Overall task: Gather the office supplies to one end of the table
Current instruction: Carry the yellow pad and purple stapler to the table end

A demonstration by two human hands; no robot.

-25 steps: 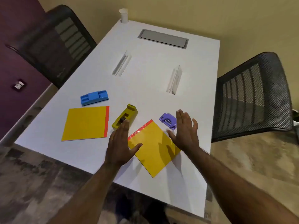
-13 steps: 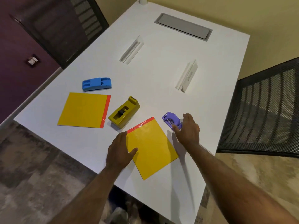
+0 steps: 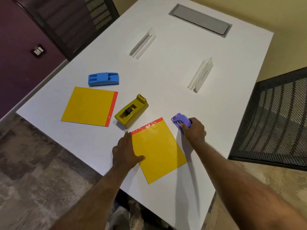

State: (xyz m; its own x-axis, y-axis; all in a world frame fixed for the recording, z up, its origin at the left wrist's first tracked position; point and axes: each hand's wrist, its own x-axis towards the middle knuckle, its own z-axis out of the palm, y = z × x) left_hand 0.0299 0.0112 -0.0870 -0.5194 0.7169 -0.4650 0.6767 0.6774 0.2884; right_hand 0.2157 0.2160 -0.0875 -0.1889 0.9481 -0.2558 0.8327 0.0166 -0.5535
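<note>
Table (image 3: pixel 166 77): white, its near edge runs slantwise below both forearms; left corner lies near the far pad.
Dispenser (image 3: pixel 132 111): olive tape dispenser, the landmark, sits near the middle of the near end.
Near pad (image 3: pixel 159 150): yellow sheet with a red strip, just this side of the dispenser; its red edge nearly meets the dispenser's base, its lowest corner points at the table's near edge with white surface between.
Left hand (image 3: pixel 126 151): flat and open, palm down, pressed along the near pad's left edge, thumb on the yellow; it grips nothing.
Punch (image 3: pixel 181 121): purple, right of the dispenser, just beyond the near pad's right corner.
Right hand (image 3: pixel 194 130): closed around the punch, fingers curled over its near end.
Far pad (image 3: pixel 89 106): yellow, red strip on its right edge, left of the dispenser, a narrow gap between them.
Eraser (image 3: pixel 103 79): blue, beyond the far pad, close to its top edge.
Holders (image 3: pixel 142 43): two clear sign holders, the second (image 3: pixel 201 75) to the right, well beyond the dispenser.
Open room: wide bare surface between the dispenser and the holders, and right of the punch out to the table's right edge.
Chairs: one mesh chair (image 3: pixel 274 118) at the right edge, another (image 3: pixel 71 19) at the far left.
</note>
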